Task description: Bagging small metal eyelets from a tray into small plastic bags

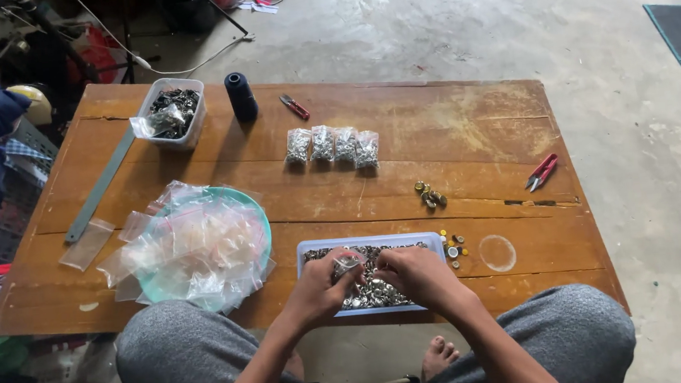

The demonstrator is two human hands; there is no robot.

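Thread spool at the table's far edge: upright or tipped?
Upright. The dark thread spool stands on end on the wooden table, its round top facing up.

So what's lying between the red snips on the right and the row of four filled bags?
In the head view, a small cluster of loose metal buttons lies between the red snips and the filled bags; otherwise bare wooden table.

One head-worn view — looking steeply down, near, over the wooden table (452, 135).
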